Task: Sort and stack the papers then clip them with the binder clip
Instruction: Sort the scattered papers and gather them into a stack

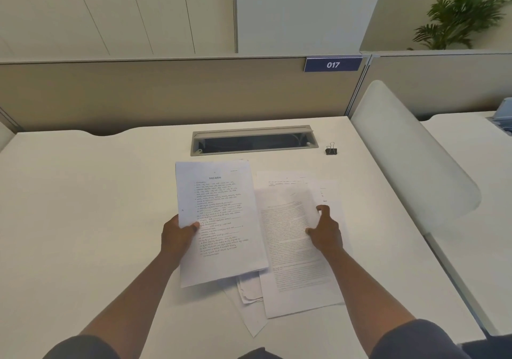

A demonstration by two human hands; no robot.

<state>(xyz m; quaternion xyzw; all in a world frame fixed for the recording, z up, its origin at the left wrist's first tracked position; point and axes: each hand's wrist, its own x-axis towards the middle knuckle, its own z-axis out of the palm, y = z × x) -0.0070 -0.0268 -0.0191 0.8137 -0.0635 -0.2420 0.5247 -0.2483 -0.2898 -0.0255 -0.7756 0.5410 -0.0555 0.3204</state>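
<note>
Now we keep our left hand (178,234) pinched on the lifted sheets (219,220) while our right hand (325,232) lies flat on the dense page (293,250), which we slide under the held stack, the binder clip (331,149) waiting well beyond our right fingertips.

Office, numbered cubicle partition (332,65), white desk (83,192), storage cabinets (110,12)

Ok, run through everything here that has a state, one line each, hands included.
Left hand: grip closed on the held sheets.
Held sheets: lifted, tilted.
Right hand: fingers spread, pressing on the loose papers.
Loose papers: lying on the desk, fanned, not squared.
Binder clip: standing alone on the desk, clipped to nothing.
Cable tray: lid open.
</note>
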